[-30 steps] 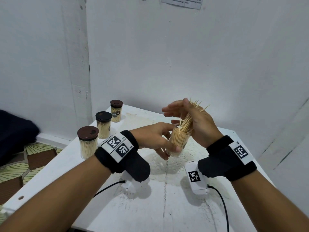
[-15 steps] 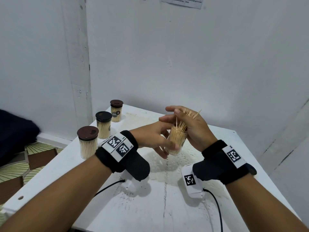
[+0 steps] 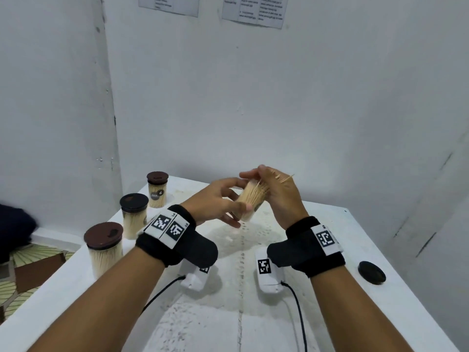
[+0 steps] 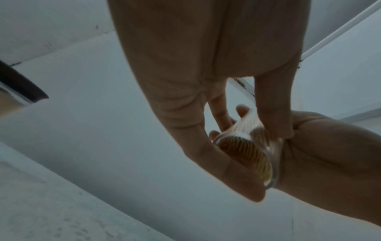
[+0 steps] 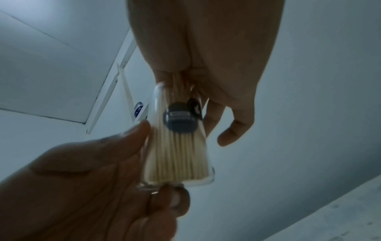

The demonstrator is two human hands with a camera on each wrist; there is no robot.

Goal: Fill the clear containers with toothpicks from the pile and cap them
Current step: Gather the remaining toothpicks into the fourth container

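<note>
So three brown-capped clear plastic jars of toothpicks (image 3: pixel 104 250) stand finished; the left hand (image 3: pixel 215 201) grips the fourth clear jar (image 3: pixel 251 201) above the table, the right hand (image 3: pixel 281 196) pressing its sticks in (black round cap (image 3: pixel 371 272) waiting).

No legible text on the wall notices (image 3: pixel 255 10) (print too small)

Head view evenly lit; wrist views dim, blurred.
</note>
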